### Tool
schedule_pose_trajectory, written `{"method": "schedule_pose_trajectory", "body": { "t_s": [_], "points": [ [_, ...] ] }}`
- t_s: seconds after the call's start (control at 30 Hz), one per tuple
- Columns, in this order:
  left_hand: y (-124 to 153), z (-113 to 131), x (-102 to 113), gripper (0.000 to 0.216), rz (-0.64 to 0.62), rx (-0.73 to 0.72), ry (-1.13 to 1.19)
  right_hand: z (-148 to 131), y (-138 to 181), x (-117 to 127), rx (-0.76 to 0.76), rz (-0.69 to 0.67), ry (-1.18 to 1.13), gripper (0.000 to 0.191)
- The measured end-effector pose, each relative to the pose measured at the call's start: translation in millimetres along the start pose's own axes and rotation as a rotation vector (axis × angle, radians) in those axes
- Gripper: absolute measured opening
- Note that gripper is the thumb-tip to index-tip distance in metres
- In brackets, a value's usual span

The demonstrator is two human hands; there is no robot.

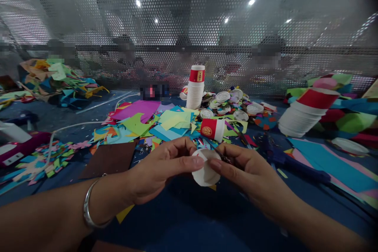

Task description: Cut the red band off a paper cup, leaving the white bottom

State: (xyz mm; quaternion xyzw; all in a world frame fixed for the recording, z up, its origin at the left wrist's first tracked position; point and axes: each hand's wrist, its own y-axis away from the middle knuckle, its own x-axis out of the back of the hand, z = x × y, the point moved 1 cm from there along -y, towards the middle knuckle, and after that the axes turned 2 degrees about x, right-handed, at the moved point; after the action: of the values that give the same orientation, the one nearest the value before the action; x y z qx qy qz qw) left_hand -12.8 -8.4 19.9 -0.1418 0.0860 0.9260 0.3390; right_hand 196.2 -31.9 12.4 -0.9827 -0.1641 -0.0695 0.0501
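In front of me, low over the blue table, I hold a small round white piece that looks like a cut-off paper cup bottom [206, 175]. My left hand [168, 165] pinches its left edge, thumb on top and fingers curled behind. From the right, my right hand [246, 169] has its thumb pressed on the same piece. A thin dark tool [222, 155], perhaps scissors, shows between my right fingers; its grip is hidden. Just beyond lies a red and white paper cup [213, 130] on its side, and a brown paper sheet [108, 160] lies by my left wrist.
Coloured paper scraps [174, 120] cover the middle. Behind them are a cup stack [195, 90] and a pile of white cup bottoms [223, 97]. Rightward are a leaning cup stack [304, 114], a dark blue glue gun [292, 161] and blue paper [333, 163]. A perforated panel [189, 27] stands behind.
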Motion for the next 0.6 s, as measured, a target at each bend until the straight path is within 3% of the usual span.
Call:
{"method": "schedule_pose_trajectory", "body": {
  "t_s": [0.1, 0.27, 0.43, 0.6],
  "points": [
    [1, 0, 1, 0.028, -0.125, 0.071, -0.038, -1, -1, 0, -0.009, 0.025, -0.036, 0.037],
    [1, -5, -2, 0.029, -0.35, 0.241, -0.018, -6, 0, -5, -0.052, -0.103, -0.132, 0.034],
    [-5, -12, -2, 0.04, -0.332, 0.246, 0.104, -7, 2, -7, -0.074, -0.104, -0.184, 0.032],
    [-7, -13, 0, 0.023, -0.276, 0.289, 0.228, -8, 1, -9, -0.067, -0.062, -0.179, 0.036]
  ]
}}
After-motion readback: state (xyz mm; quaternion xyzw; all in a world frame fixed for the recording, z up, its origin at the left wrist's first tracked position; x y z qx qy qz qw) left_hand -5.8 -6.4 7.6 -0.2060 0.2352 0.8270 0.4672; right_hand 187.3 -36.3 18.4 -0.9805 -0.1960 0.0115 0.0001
